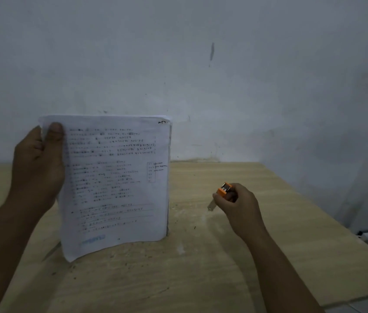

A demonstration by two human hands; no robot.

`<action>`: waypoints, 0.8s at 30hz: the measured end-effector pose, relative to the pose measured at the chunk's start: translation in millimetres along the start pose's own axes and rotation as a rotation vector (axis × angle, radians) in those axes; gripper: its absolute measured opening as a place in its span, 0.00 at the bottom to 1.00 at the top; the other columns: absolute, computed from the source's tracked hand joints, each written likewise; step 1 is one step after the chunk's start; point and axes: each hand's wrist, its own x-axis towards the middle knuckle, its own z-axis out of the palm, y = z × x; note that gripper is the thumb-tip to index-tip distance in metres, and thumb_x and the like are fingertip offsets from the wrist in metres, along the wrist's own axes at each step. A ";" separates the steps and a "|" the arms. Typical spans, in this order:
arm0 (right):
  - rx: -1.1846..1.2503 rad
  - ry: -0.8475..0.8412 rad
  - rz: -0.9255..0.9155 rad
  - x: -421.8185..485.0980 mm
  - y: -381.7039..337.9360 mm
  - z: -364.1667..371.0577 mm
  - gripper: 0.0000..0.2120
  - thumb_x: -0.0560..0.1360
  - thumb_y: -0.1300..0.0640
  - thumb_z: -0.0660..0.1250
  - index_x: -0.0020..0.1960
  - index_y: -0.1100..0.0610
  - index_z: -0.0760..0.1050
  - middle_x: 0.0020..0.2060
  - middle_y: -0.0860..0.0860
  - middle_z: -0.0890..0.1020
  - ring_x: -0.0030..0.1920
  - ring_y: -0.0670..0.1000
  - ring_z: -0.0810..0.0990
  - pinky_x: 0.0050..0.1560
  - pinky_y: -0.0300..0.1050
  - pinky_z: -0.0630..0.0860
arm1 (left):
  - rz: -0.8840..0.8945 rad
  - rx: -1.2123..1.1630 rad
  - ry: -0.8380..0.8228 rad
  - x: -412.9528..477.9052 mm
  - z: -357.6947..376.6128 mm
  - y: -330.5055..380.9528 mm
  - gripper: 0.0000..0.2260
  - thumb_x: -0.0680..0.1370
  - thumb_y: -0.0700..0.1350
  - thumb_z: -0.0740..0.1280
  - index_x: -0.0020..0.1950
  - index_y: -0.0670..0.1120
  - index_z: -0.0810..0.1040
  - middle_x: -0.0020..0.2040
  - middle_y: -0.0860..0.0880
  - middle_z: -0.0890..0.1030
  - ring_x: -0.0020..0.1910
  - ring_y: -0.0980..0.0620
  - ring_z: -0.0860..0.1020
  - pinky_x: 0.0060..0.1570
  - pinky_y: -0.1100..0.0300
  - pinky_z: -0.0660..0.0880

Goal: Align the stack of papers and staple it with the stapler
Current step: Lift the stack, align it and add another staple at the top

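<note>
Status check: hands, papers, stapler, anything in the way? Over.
Left hand grips paper stack upright by its upper left edge. Right hand holds orange stapler, apart from stack. Nothing between them.

Light wood-grain table [223,279]; dark specks [195,227], pale dusty smudges [180,249] scattered on surface.

papers [115,184] upright on table [269,233], stapler [223,190] apparently right.
</note>
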 end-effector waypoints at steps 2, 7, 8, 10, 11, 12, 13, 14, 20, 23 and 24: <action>0.084 -0.010 -0.099 -5.3 -18.3 2.1 0.05 0.72 0.57 0.74 0.43 0.55 0.77 0.33 0.46 0.76 0.32 0.43 0.71 0.32 0.31 0.66 | 0.023 -0.025 0.016 -3.2 3.7 7.7 0.16 0.82 0.58 0.57 0.51 0.49 0.78 0.47 0.50 0.82 0.46 0.52 0.80 0.47 0.54 0.77; 0.252 -0.216 -0.244 -17.9 -79.0 12.8 0.06 0.75 0.58 0.71 0.47 0.56 0.74 0.37 0.53 0.81 0.36 0.49 0.80 0.36 0.41 0.76 | -0.026 -0.003 0.038 -4.9 6.3 15.8 0.12 0.83 0.53 0.57 0.44 0.54 0.76 0.42 0.58 0.78 0.36 0.71 0.76 0.36 0.67 0.73; 0.253 -0.276 -0.278 -18.1 -92.1 18.3 0.06 0.76 0.58 0.70 0.48 0.56 0.73 0.38 0.55 0.81 0.37 0.53 0.81 0.35 0.41 0.78 | -0.027 0.003 0.059 -4.9 5.5 17.6 0.12 0.83 0.52 0.57 0.44 0.53 0.76 0.41 0.58 0.77 0.34 0.73 0.75 0.33 0.72 0.72; 0.225 -0.376 -0.343 -17.3 -113.0 25.8 0.06 0.77 0.59 0.68 0.48 0.58 0.71 0.38 0.60 0.79 0.34 0.56 0.79 0.33 0.41 0.77 | -0.033 -0.003 0.090 -7.2 9.8 21.0 0.12 0.83 0.49 0.58 0.45 0.47 0.76 0.38 0.57 0.77 0.31 0.74 0.75 0.28 0.78 0.67; 0.200 -0.426 -0.378 -15.4 -124.9 32.6 0.06 0.78 0.58 0.68 0.48 0.58 0.70 0.37 0.60 0.77 0.32 0.55 0.76 0.31 0.40 0.75 | -0.034 -0.009 0.105 -6.8 8.4 21.7 0.12 0.83 0.49 0.58 0.45 0.47 0.76 0.38 0.58 0.77 0.30 0.74 0.75 0.28 0.78 0.67; 0.158 -0.461 -0.411 -14.1 -132.9 35.8 0.07 0.78 0.57 0.67 0.48 0.57 0.70 0.36 0.60 0.76 0.31 0.53 0.73 0.30 0.41 0.73 | -0.042 -0.021 0.100 -9.0 11.7 23.8 0.11 0.83 0.48 0.58 0.44 0.48 0.77 0.38 0.58 0.77 0.31 0.74 0.75 0.28 0.78 0.68; 0.109 -0.488 -0.460 -11.3 -144.1 43.0 0.06 0.78 0.56 0.67 0.47 0.56 0.70 0.35 0.58 0.75 0.30 0.51 0.70 0.30 0.42 0.69 | -0.037 -0.020 0.101 -8.2 9.7 25.1 0.11 0.83 0.48 0.58 0.43 0.50 0.77 0.38 0.58 0.78 0.31 0.74 0.75 0.29 0.78 0.69; 0.053 -0.498 -0.498 -9.1 -151.9 46.7 0.06 0.77 0.56 0.67 0.47 0.55 0.70 0.34 0.56 0.74 0.29 0.48 0.68 0.30 0.42 0.67 | -0.035 -0.012 0.093 -9.6 12.0 27.1 0.12 0.83 0.48 0.59 0.42 0.52 0.76 0.38 0.57 0.78 0.32 0.73 0.76 0.30 0.77 0.69; -0.053 -0.444 -0.675 3.2 -215.3 75.9 0.10 0.75 0.52 0.70 0.52 0.52 0.72 0.34 0.46 0.77 0.31 0.43 0.74 0.32 0.33 0.69 | -0.037 -0.021 0.045 -10.8 9.7 29.4 0.13 0.82 0.52 0.58 0.44 0.51 0.79 0.38 0.52 0.82 0.35 0.63 0.80 0.31 0.71 0.73; -0.135 -0.482 -0.716 7.1 -234.6 88.9 0.11 0.76 0.50 0.68 0.56 0.52 0.73 0.38 0.46 0.79 0.36 0.45 0.77 0.36 0.38 0.75 | -0.005 -0.028 0.008 -11.1 8.9 27.2 0.16 0.82 0.53 0.57 0.51 0.47 0.82 0.42 0.51 0.84 0.42 0.57 0.82 0.35 0.70 0.74; -0.164 -0.483 -0.722 8.6 -238.2 92.4 0.10 0.77 0.50 0.67 0.55 0.54 0.74 0.39 0.47 0.80 0.38 0.46 0.78 0.38 0.43 0.77 | 0.008 -0.028 0.000 -11.2 9.0 27.4 0.16 0.81 0.53 0.57 0.52 0.47 0.82 0.43 0.51 0.84 0.42 0.57 0.81 0.36 0.70 0.74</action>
